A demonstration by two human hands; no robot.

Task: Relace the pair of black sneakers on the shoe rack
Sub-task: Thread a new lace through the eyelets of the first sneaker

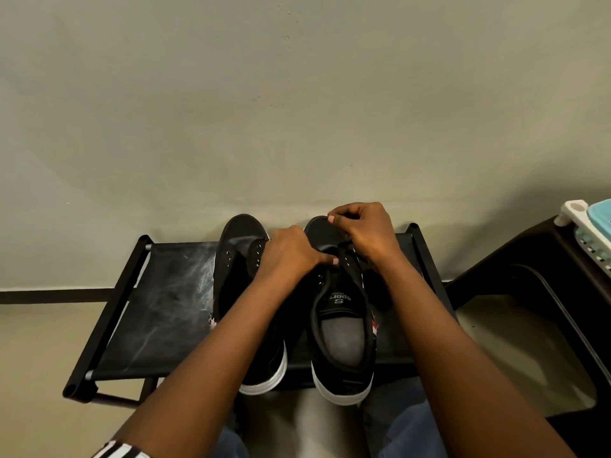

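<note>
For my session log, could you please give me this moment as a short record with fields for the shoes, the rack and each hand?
surface: black shoe rack, fabric shelf, against a pale wall
left sneaker: black, white sole, visible eyelets bare
right sneaker: black, white sole, toe toward wall, being laced
lace: black, near the toe-end eyelets
left hand: holds right sneaker's eyelet flap, thumb on it
right hand: pinches the lace over the toe
nearby: dark stand at right
</note>
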